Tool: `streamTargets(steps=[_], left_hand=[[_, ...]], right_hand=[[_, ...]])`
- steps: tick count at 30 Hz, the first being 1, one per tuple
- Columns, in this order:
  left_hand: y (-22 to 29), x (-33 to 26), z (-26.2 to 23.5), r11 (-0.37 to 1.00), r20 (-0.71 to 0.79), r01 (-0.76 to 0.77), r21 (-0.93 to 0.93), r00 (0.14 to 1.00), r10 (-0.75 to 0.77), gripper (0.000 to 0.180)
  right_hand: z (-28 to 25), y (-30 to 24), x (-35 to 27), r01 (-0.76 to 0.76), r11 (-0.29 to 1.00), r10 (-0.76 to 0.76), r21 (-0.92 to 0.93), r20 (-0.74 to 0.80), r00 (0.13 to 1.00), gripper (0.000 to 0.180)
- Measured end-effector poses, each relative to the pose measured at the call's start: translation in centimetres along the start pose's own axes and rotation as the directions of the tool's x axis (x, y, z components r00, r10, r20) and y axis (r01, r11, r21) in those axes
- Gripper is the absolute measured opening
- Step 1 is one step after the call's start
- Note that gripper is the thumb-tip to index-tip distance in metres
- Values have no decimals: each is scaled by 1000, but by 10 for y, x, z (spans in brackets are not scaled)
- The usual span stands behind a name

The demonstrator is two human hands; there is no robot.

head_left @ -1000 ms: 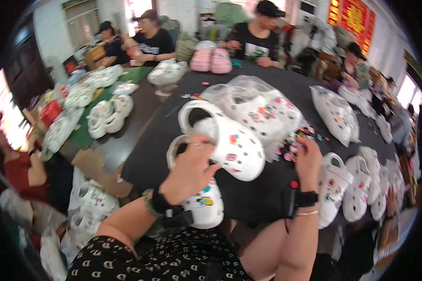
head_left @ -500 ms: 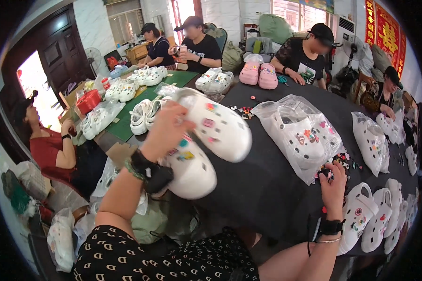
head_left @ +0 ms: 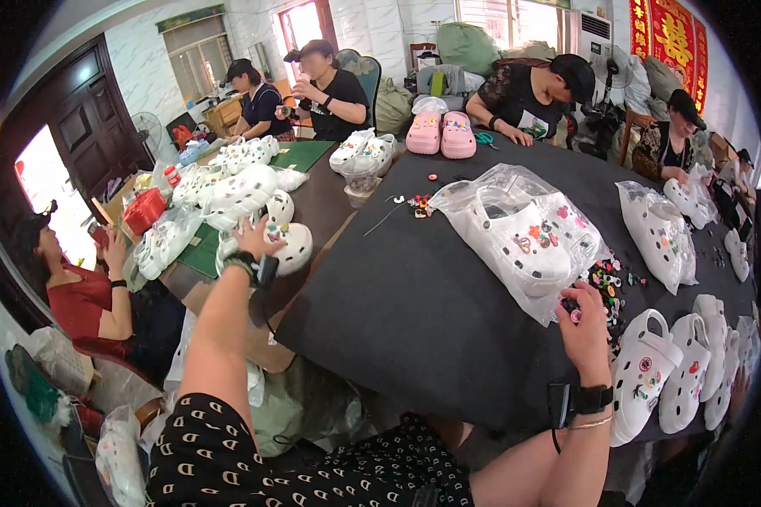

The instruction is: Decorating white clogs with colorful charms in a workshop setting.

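My left arm is stretched toward the table at the left, and my left hand [head_left: 258,240] lies with spread fingers against white clogs. One clog [head_left: 241,193] rests just beyond the fingertips, and another clog [head_left: 291,251] stands beside the hand. On the black tabletop, my right hand [head_left: 587,319] has its fingers curled around some small shoe charms [head_left: 573,308], dark and pink ones. A heap of colourful loose charms [head_left: 610,283] spreads beside it. Just past that hand sits a pair of white clogs in a clear plastic bag [head_left: 516,228], decorated with charms.
Decorated white clogs [head_left: 644,380] line the right edge. Another bagged clog [head_left: 658,232] lies behind them. Pink clogs [head_left: 440,133] stand at the far edge near teal scissors [head_left: 484,139]. A red container [head_left: 144,210] is on the left table. Several people sit around.
My left hand has carried the pair of white clogs left and away from me, onto the left table, and its fingers have spread. My right hand stays by the charms.
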State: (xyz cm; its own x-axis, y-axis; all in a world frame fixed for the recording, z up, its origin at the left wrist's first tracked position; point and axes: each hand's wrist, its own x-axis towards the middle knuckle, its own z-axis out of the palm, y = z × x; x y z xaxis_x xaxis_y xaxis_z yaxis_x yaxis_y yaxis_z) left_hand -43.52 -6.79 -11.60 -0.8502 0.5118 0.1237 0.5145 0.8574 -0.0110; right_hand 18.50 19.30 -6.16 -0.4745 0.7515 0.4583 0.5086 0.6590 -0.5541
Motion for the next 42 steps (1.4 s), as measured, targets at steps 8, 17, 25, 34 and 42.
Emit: streamTargets(steps=[8, 17, 25, 34, 42], left_hand=[[-11, -46, 8, 970, 36, 73, -234, 997, -66, 103], [29, -90, -30, 998, -193, -24, -52, 981, 14, 67], [78, -68, -72, 951, -354, -308, 14, 888, 293, 51], [307, -197, -201, 268, -641, -962, -53, 238, 730, 38], [474, -330, -223, -327, -495, -898, -293, -150, 856, 68]], right_hand=[[10, -8, 3, 22, 985, -34, 171, 66, 997, 27], [13, -7, 0, 59, 982, -65, 177, 28, 998, 28], [27, -9, 0, 107, 983, -107, 150, -13, 994, 30], [47, -11, -1, 28, 999, -29, 23, 26, 999, 31], [89, -8, 5, 245, 969, -225, 20, -330, 917, 38]])
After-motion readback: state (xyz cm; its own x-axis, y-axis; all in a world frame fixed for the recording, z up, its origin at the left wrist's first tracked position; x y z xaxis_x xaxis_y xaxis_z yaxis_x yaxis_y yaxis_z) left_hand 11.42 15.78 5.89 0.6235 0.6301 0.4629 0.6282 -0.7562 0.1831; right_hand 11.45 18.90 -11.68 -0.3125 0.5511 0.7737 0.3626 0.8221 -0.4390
